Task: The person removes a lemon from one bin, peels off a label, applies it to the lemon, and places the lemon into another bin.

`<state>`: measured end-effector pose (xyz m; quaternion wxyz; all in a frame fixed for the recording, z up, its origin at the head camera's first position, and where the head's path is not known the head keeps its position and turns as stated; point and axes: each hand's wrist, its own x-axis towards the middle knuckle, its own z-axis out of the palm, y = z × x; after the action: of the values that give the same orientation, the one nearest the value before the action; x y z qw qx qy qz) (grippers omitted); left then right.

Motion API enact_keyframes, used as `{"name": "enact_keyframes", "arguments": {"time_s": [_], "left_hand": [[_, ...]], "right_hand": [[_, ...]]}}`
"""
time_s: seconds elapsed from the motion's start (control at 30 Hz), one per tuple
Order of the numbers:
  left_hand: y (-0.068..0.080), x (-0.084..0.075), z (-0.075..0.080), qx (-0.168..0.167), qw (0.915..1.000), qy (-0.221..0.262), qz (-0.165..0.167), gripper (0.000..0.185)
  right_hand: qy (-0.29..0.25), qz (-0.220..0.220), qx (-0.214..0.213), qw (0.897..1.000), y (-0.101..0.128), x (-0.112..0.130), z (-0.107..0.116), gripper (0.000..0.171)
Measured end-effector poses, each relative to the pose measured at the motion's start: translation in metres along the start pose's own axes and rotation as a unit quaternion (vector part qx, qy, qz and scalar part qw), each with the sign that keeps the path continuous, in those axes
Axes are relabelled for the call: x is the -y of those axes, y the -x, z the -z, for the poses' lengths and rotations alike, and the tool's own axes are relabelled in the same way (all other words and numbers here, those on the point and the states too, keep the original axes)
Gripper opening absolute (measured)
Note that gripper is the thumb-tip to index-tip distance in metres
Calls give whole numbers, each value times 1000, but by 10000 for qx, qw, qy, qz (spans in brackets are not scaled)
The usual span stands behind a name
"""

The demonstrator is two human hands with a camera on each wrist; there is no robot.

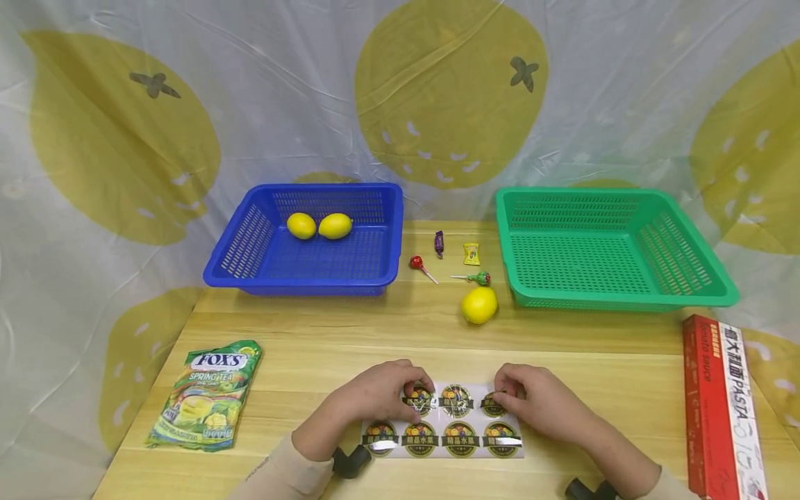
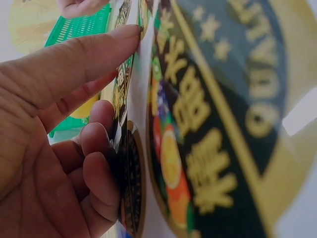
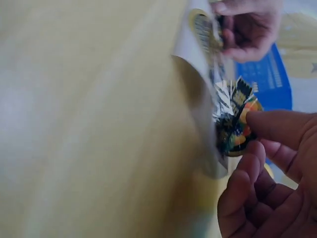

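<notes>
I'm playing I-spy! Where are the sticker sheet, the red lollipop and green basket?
Sticker sheet point(image 1: 460, 439): head view, bottom-row sticker.
Red lollipop point(image 1: 416, 262): head view, candy ball.
Green basket point(image 1: 625, 298): head view, front rim.

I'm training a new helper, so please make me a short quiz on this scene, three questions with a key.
1. How many lemons lie in the blue basket?
2. True or false: the red lollipop lies on the table, between the blue basket and the green basket.
3. What is the person's right hand pinching?

Key:
1. Two.
2. True.
3. A sticker, between thumb and finger.
</notes>
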<state>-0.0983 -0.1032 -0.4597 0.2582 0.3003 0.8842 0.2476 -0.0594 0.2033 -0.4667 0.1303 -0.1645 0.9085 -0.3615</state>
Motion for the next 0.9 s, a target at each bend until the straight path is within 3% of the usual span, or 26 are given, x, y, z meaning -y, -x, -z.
{"name": "enact_keyframes", "arguments": {"time_s": [0.3, 0.43, 0.5, 0.6, 0.73, 0.8, 0.9], "left_hand": [[-1, 0, -1, -33, 10000, 5, -34, 44], [-1, 1, 0, -1, 10000, 24, -13, 43], [-1, 0, 0, 23, 10000, 13, 2, 43], [0, -1, 2, 12, 10000, -12, 1, 42], [-1, -9, 2, -446, 9976, 465, -263, 39], [-2, -16, 1, -808, 9906, 997, -479, 38], [-3, -27, -2, -1284, 9709, 1896, -700, 32]], "right_hand": [[-924, -260, -112, 9953, 1, 4, 17, 14], [-1599, -487, -101, 9859, 1, 4, 21, 17], [-2218, -511, 16, 9737, 1, 6, 21, 21], [-3150, -438, 231, 9478, 1, 9, 18, 24], [-3992, -259, 384, 9157, 0, 14, 9, 14], [-4251, -145, 411, 9041, -1, 17, 4, 8], [-4520, -69, 346, 8913, -3, 22, -3, 6]]}}
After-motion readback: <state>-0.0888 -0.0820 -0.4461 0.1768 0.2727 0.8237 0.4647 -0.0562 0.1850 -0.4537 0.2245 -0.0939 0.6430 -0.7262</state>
